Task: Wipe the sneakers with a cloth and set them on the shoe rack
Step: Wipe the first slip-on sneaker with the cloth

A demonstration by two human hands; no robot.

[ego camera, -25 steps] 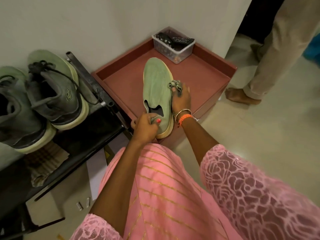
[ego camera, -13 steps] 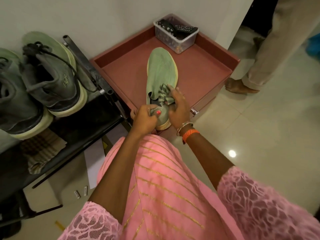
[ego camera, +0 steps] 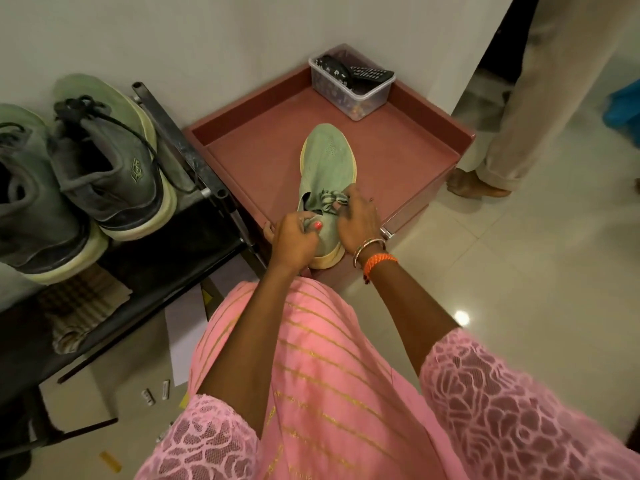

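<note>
A pale green slip-on sneaker [ego camera: 325, 161] with a yellowish sole lies on the maroon tray-top stand [ego camera: 408, 161], toe pointing away from me. My left hand [ego camera: 296, 239] grips its heel collar, thumb on top. My right hand [ego camera: 356, 218] holds a striped cloth [ego camera: 330, 199] bunched against the sneaker's upper near the opening. Two grey-green lace-up sneakers [ego camera: 114, 161] sit on the top shelf of the black shoe rack [ego camera: 180, 251] to the left.
A clear plastic box [ego camera: 349, 88] with remotes stands in the stand's far corner by the wall. Another person's leg and bare foot [ego camera: 478, 183] stand right of the stand. A checked cloth [ego camera: 83, 306] lies on the rack's lower shelf. Small bits litter the floor.
My right hand has drawn the cloth from the sneaker's right side back toward the opening near the heel. My left hand has kept its grip on the heel.
</note>
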